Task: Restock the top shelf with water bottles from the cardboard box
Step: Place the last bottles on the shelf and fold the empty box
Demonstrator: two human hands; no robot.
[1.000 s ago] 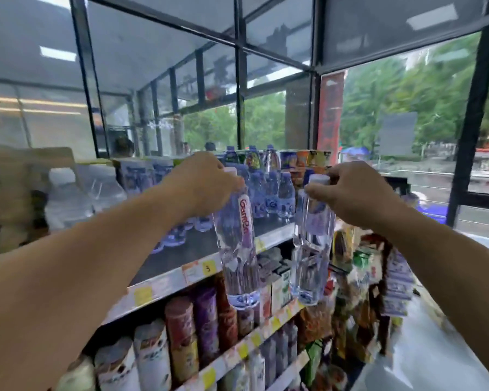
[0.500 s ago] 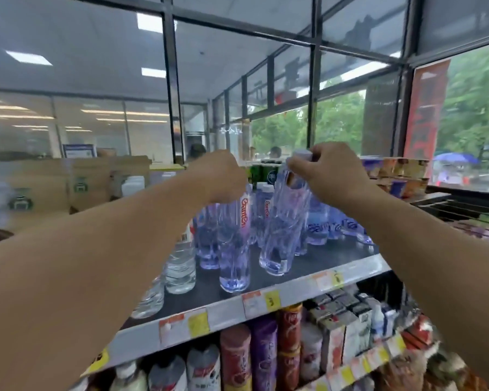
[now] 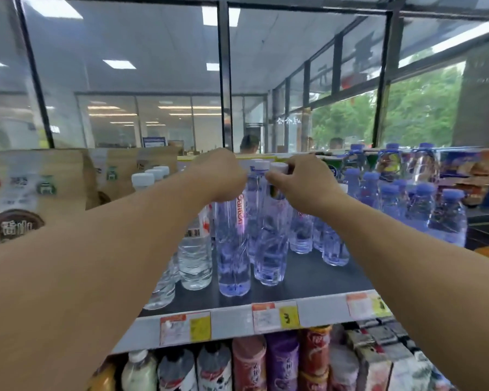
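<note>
From my head camera, my left hand point(image 3: 220, 176) curls round the neck of a tall water bottle point(image 3: 233, 249) standing at the front of the top shelf point(image 3: 316, 280). At its 3 o'clock, touching it, a second bottle point(image 3: 271, 249) stands under my right hand point(image 3: 302, 184), fingers pinching its white cap. Blue-capped bottles point(image 3: 446, 218) crowd the shelf toward 2 o'clock. The cardboard box is out of sight.

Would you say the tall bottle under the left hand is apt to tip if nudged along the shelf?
Probably: the tall bottle is narrow with a small base, so top-heavy. It looks full, so likely heavy for its size. The left hand gripping its top should steady it.
</note>
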